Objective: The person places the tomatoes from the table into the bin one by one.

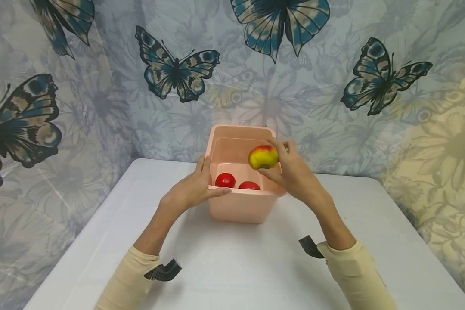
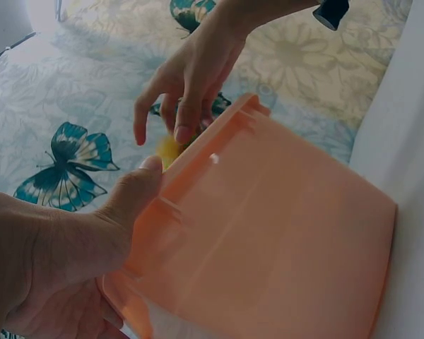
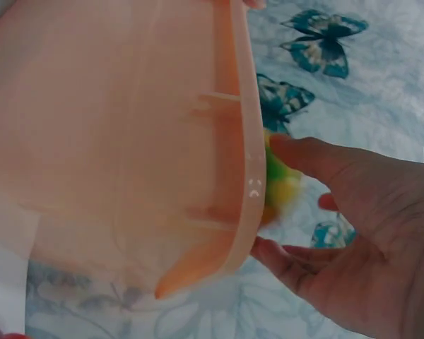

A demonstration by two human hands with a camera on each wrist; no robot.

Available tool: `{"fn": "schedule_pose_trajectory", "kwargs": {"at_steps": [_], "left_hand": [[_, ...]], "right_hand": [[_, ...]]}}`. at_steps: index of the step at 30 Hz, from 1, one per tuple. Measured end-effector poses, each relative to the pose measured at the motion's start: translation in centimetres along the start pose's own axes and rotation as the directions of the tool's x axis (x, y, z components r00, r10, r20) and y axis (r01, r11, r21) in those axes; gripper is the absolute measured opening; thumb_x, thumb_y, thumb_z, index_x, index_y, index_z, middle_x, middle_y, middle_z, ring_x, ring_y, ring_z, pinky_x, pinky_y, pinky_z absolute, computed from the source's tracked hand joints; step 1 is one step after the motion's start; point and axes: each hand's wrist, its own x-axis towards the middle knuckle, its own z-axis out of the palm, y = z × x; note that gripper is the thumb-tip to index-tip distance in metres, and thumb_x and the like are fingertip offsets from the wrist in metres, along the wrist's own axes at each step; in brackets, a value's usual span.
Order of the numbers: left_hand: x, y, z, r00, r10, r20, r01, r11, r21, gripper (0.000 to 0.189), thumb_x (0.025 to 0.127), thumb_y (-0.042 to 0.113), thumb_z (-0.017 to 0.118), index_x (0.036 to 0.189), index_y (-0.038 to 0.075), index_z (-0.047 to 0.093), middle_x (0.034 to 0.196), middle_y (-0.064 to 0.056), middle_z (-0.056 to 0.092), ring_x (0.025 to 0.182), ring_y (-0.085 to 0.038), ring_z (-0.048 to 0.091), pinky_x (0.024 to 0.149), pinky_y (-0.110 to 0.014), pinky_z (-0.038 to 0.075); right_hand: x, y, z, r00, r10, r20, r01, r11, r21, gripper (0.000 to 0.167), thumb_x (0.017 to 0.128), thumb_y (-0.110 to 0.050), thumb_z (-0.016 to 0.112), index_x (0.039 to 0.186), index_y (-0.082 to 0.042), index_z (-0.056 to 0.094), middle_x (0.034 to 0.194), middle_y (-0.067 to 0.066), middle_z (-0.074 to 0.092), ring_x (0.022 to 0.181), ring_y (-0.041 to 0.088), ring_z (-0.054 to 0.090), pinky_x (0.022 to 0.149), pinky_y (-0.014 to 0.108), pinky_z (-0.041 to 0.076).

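Observation:
A peach-coloured plastic bin point(image 1: 240, 206) stands on the table, its mouth facing up and towards me. Two smooth red round fruits point(image 1: 225, 180) lie inside, partly hidden by its front wall. My left hand point(image 1: 187, 189) grips the bin's left front corner, thumb over the front rim and fingers along the left side. Thumb and fingers of my right hand point(image 1: 298, 174) hold a red-and-yellow fruit like a mango point(image 1: 263, 156) at the bin's right rim, above the inside. In the right wrist view this fruit point(image 3: 279, 180) is blurred, half hidden behind the rim.
The white table point(image 1: 232, 267) runs up to a wall covering point(image 1: 255, 94) with butterflies and flowers, close behind the bin. Something red point(image 3: 15, 336) shows at the lower left corner of the right wrist view, too cut off to tell.

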Motion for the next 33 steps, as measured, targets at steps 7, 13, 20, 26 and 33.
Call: {"fn": "schedule_pose_trajectory", "kwargs": {"at_steps": [7,13,20,26,33], "left_hand": [[0.2,0.1,-0.1,1.0,0.005,-0.01,-0.005,1.0,0.013,0.133,0.084,0.081,0.065,0.168,0.01,-0.01,0.179,-0.01,-0.005,0.136,-0.044,0.06,0.108,-0.055,0.055],[0.2,0.0,0.0,1.0,-0.006,-0.009,0.006,1.0,0.025,0.132,0.085,0.079,0.066,0.168,0.009,-0.009,0.179,-0.01,-0.004,0.129,-0.043,0.065,0.104,-0.054,0.057],[0.1,0.0,-0.1,1.0,-0.015,-0.003,0.015,0.999,0.031,0.131,0.085,0.081,0.064,0.168,0.01,-0.009,0.179,-0.009,-0.006,0.133,-0.046,0.061,0.104,-0.055,0.057],[0.1,-0.2,-0.1,1.0,-0.006,-0.007,0.006,1.0,0.015,0.132,0.085,0.079,0.065,0.168,0.009,-0.009,0.179,-0.01,-0.005,0.134,-0.045,0.061,0.106,-0.056,0.056],[0.2,-0.2,-0.2,1.0,0.004,-0.009,-0.004,1.0,0.007,0.133,0.084,0.08,0.065,0.168,0.009,-0.011,0.178,-0.012,-0.003,0.137,-0.045,0.058,0.107,-0.056,0.055]], "right_hand": [[-0.6,0.3,-0.1,0.999,-0.008,-0.034,0.007,1.0,-0.024,0.068,0.098,-0.02,0.075,0.156,-0.015,0.04,0.132,0.019,0.047,0.113,0.039,0.065,0.079,0.05,0.064],[-1.3,1.0,-1.0,0.998,0.03,-0.062,-0.034,0.997,-0.066,0.063,0.099,-0.019,0.073,0.154,-0.011,0.043,0.13,0.02,0.051,0.112,0.036,0.061,0.083,0.054,0.061],[-2.0,1.7,-1.4,0.997,0.015,-0.076,-0.022,0.996,-0.09,0.063,0.099,-0.016,0.072,0.155,-0.009,0.044,0.128,0.021,0.053,0.113,0.036,0.058,0.086,0.053,0.06],[-2.5,2.5,-1.9,0.996,0.073,-0.056,-0.077,0.994,-0.083,0.066,0.1,-0.015,0.07,0.156,-0.002,0.039,0.134,0.025,0.052,0.118,0.041,0.055,0.092,0.059,0.058],[-3.2,4.2,-2.2,0.985,0.169,-0.017,-0.17,0.984,-0.059,0.07,0.102,-0.015,0.067,0.159,0.002,0.031,0.142,0.031,0.049,0.115,0.048,0.057,0.093,0.064,0.057]]}}
